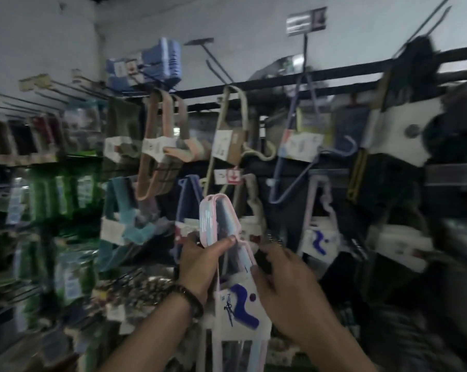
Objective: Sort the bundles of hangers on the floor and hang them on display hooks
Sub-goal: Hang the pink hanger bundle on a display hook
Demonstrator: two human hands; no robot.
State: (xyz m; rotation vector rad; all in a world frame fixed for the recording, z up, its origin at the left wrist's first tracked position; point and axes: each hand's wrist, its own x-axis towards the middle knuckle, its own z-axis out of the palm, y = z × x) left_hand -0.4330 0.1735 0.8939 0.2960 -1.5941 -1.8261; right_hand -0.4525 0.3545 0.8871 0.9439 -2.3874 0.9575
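A person stands facing a crowded display rack (334, 73), both forearms raised. Between the hands, at chest height before the rack, is a bundle of hangers (218, 216), pink and pale blue, upright, with a white card label (240, 304) round its lower part. It looks light and stiff, slick plastic, likely to splay; best held where the rods bunch. The left hand (200, 261) pinches it there, thumb across the front, fingers behind. The right hand (286, 280) curls at the bundle's right edge; blur hides whether its fingers grip. Empty hooks (213, 59) jut out above.
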